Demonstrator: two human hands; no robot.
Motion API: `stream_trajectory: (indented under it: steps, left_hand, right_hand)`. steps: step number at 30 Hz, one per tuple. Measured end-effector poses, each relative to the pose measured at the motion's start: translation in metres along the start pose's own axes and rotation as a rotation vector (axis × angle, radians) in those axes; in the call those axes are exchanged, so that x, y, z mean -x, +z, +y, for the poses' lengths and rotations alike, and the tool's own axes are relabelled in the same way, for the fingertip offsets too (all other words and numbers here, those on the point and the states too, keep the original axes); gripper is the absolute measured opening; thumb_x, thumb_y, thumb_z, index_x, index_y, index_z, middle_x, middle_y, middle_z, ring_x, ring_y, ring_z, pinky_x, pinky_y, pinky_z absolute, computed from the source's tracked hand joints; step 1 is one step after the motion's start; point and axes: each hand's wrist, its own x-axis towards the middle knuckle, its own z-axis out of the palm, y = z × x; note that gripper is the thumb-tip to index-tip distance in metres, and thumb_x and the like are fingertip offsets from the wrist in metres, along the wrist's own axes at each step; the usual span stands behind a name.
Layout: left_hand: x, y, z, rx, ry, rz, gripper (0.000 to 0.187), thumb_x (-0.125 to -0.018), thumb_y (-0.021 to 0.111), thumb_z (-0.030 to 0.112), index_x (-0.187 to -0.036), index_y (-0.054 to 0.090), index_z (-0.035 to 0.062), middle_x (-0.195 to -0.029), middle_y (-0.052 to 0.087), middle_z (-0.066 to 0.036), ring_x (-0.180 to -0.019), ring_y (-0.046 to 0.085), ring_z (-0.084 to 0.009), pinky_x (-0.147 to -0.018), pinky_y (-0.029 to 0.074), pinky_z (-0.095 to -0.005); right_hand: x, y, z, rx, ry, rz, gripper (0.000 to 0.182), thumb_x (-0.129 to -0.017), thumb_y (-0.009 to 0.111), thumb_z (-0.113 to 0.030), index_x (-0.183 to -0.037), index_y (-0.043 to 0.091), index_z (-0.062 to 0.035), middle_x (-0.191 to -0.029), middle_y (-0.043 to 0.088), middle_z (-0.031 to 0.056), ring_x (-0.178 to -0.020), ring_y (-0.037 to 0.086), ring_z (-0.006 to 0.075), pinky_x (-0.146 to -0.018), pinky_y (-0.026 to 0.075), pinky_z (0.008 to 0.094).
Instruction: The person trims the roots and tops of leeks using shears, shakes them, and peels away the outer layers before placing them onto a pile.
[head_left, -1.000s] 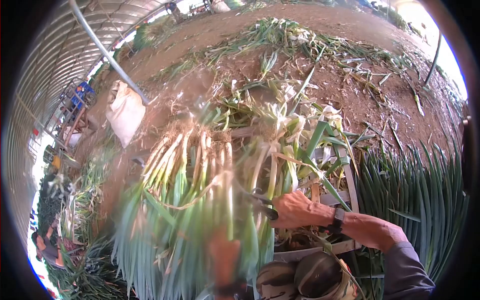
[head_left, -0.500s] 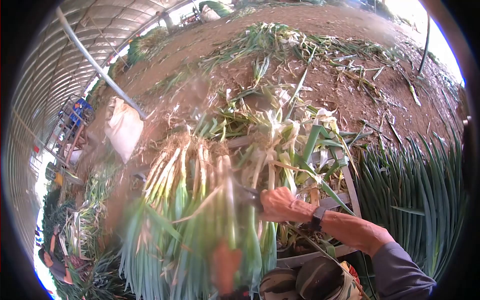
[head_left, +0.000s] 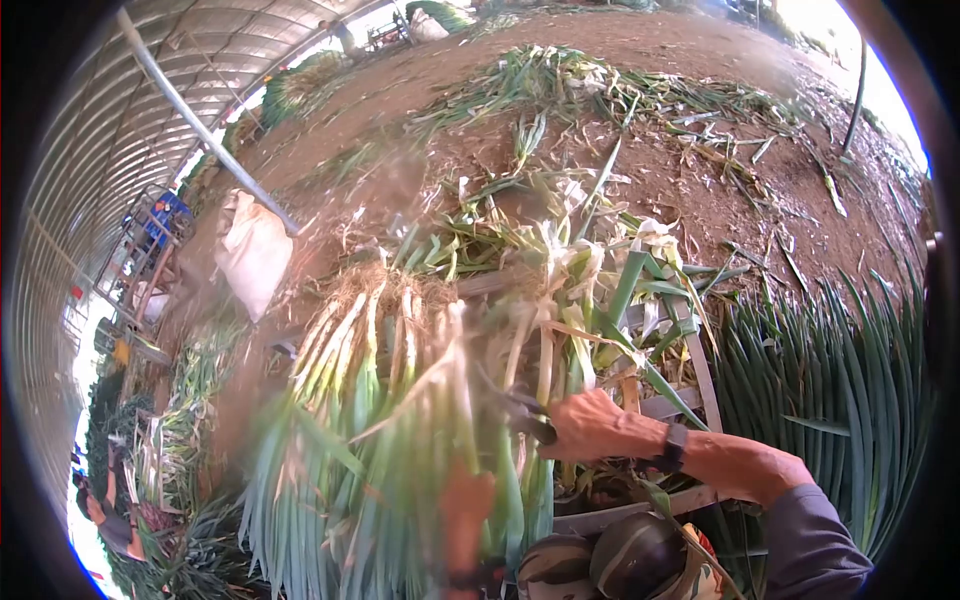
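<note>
A thick layer of green onions point(head_left: 350, 480) lies in front of me, roots pointing away and long green leaves toward me. My left hand point(head_left: 468, 505), blurred, is low among the leaves, fingers closed around a green onion point(head_left: 460, 400) whose pale stalk runs up from it. To its right, my right hand point(head_left: 595, 425) is closed on a dark-handled cutting tool point(head_left: 527, 415). The tool points up and left toward that stalk; blur hides its exact kind. A dark watch point(head_left: 672, 447) is on my right wrist.
Peeled leaves and scraps point(head_left: 585, 255) lie over a wooden frame point(head_left: 703, 375) ahead. Upright green onions point(head_left: 830, 400) stand densely at right. A pale sack point(head_left: 252, 250) leans by a metal pole point(head_left: 190, 120) at left. Another person point(head_left: 115, 525) is at the far lower left.
My right hand and the tool have moved slightly right and down, away from the stalk. My left hand has risen a little and shifted right, showing more of the wrist.
</note>
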Motion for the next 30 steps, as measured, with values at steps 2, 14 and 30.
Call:
stream_trajectory:
  steps: [2,14,30]
  left_hand:
    - [-0.014,0.011,-0.013,0.066,0.068,0.023,0.065,-0.082,0.060,0.018,-0.141,0.044,-0.0062,-0.113,0.064,-0.035,-0.105,0.063,-0.0495,-0.094,0.049,-0.0500]
    - [0.016,0.011,-0.012,-0.132,0.069,-0.288,0.059,-0.085,0.059,0.016,-0.142,0.047,0.0061,-0.108,0.066,-0.032,-0.099,0.065,-0.0499,-0.087,0.052,-0.0533]
    - [-0.015,0.032,-0.080,-0.549,0.560,0.386,0.043,-0.080,0.066,0.009,-0.123,0.059,0.0025,-0.116,0.059,-0.019,-0.109,0.054,-0.0378,-0.097,0.044,-0.0444]
  right_hand:
    - [0.024,-0.005,-0.001,-0.057,-0.034,-0.046,0.052,-0.082,0.069,-0.051,-0.088,0.066,0.0002,-0.056,0.060,0.0142,-0.045,0.059,0.0288,-0.046,0.049,0.0438]
    - [0.050,0.010,0.024,0.045,-0.061,0.137,0.056,-0.077,0.074,-0.050,-0.086,0.060,0.0032,-0.066,0.063,0.0213,-0.062,0.065,0.0403,-0.057,0.052,0.0502]
    - [0.032,0.011,-0.012,0.022,-0.214,-0.036,0.058,-0.077,0.075,-0.053,-0.079,0.060,0.0026,-0.068,0.064,0.0189,-0.061,0.065,0.0396,-0.057,0.052,0.0479]
